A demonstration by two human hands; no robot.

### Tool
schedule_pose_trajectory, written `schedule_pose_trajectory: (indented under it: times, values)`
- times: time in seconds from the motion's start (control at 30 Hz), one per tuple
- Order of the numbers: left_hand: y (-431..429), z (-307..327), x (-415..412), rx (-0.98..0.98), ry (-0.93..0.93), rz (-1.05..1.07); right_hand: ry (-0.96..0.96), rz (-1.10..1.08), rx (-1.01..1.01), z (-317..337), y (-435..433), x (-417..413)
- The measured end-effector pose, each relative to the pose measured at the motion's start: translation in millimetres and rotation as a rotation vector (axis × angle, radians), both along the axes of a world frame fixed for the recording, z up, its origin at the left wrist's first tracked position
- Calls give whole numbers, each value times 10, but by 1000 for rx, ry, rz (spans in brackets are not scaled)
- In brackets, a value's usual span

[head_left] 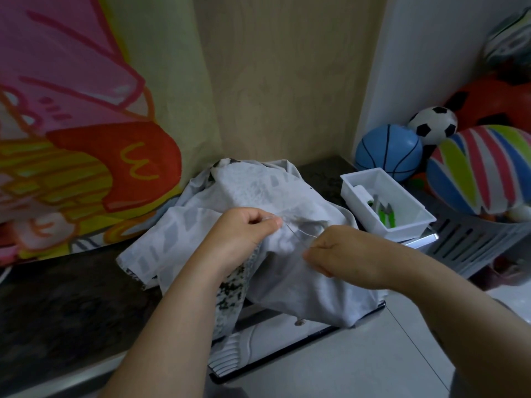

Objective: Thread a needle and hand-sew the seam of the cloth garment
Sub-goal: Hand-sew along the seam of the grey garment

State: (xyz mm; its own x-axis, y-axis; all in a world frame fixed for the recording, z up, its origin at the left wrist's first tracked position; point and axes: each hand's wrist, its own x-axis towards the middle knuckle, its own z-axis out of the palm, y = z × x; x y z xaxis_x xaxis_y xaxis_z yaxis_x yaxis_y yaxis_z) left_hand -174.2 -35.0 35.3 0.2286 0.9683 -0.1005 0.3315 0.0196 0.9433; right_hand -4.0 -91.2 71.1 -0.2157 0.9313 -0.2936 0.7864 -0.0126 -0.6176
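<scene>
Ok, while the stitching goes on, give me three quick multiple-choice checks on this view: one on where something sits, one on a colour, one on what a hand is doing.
1. Where is the white tray?
A. On the floor.
B. Just right of the garment.
C. On top of the garment.

2. What colour is the small basketball?
A. Orange.
B. Green.
C. Blue.

3. What is the left hand doing?
A. Pinching the garment.
B. Lying flat and open.
C. Holding a cup.

Answers: 1 B, it stands by the cloth's right edge; 2 C, its skin is blue with black lines; 3 A, its fingers curl onto raised cloth while the right hand pinches the thread.
</scene>
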Motion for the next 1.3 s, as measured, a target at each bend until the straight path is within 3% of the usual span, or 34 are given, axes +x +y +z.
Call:
schedule_pose_trajectory:
  times: [0.87,1.1,1.2,1.3]
  values:
    - [-32,43,15,53,35,22,7,-2,-7,6,32,-13]
    - [-104,74,74,279,194,52,-4,-30,-25,-33,81,-64]
    - [-157,93,144,456,360,106,48,-52,-21,-57,121,-87]
    - [-183,113,226,514,375,128,127,-79,33,-46,163,-103]
